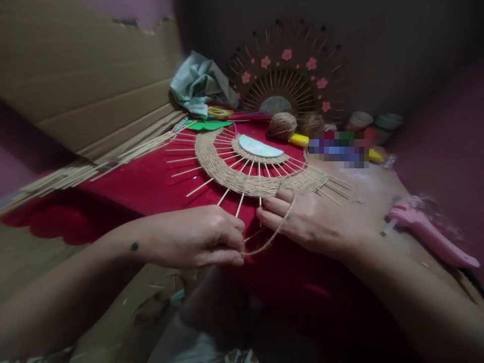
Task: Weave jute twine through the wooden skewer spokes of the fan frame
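Observation:
A half-round woven fan [227,169] of thin sticks and twine lies on the red cloth, with a pale blue half-disc [260,146] at its centre. My left hand [212,237] is closed in a pinch on a strand of twine [274,236], just off the near stick ends. From that pinch the strand loops up over the fingers of my right hand [302,217]. The right fingers are bent against the near edge of the woven band, gripping it among the sticks; the thumb is hidden.
A second stick fan [287,55] with pink flowers stands behind, near a twine ball [283,125] and a crumpled pale cloth [204,83]. Loose sticks [124,154] lie along the left edge. On the right rests a pink glue gun [431,234].

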A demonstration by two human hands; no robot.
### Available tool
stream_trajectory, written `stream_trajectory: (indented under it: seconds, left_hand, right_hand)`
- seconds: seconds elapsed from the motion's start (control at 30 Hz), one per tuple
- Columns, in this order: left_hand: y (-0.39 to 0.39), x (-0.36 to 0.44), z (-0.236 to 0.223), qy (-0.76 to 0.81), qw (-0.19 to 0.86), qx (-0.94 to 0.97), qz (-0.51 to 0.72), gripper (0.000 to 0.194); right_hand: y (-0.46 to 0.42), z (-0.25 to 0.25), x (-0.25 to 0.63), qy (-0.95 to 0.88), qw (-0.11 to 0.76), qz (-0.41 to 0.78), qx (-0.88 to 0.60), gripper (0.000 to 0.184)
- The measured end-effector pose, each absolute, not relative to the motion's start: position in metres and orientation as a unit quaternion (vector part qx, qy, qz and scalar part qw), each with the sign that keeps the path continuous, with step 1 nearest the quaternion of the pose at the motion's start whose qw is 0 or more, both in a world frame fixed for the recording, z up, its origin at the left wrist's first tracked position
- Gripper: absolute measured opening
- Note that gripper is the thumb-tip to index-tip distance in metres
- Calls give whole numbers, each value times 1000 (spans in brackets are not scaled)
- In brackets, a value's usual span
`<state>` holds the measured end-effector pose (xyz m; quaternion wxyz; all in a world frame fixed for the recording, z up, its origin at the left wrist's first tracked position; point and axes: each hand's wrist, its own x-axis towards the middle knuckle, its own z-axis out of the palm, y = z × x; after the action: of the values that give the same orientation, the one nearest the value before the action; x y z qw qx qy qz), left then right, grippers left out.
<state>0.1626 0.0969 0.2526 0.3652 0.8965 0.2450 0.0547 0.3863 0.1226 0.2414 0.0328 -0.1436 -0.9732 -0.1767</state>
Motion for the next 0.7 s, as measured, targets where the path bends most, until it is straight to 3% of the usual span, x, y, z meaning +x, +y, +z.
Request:
stream_trajectory:
  seconds: [0.3,0.43,0.7]
  left_hand:
    - [115,149,257,415,314,847,110,30]
    - [134,149,256,455,284,827,168,27]
    - [140,138,242,505,429,711,236,25]
  right_hand:
    - [121,237,392,-968,53,-183,-165,27]
    - [120,239,391,-974,51,-160,-154,30]
    - [120,238,388,-975,23,-101,-195,24]
